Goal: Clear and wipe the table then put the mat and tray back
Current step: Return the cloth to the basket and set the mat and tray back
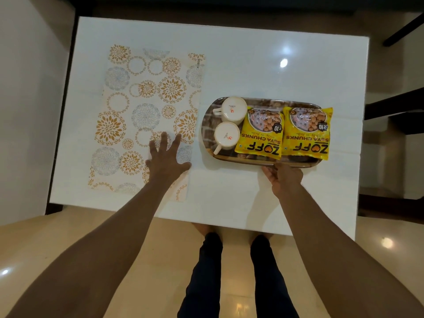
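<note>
The white tabletop (229, 65) showed bare surface along its far edge and near its front edge. The patterned mat (146, 106) lay on its left half, running almost to the front edge. Just right of it, apart by a narrow gap, sat the tray (207, 125), carrying two yellow packets (260, 134) and two white cups (231, 109). The left hand (166, 157) lay flat on the mat, grip released, fingers spread. The right hand (284, 177) had its grip grasping the tray's near rim.
</note>
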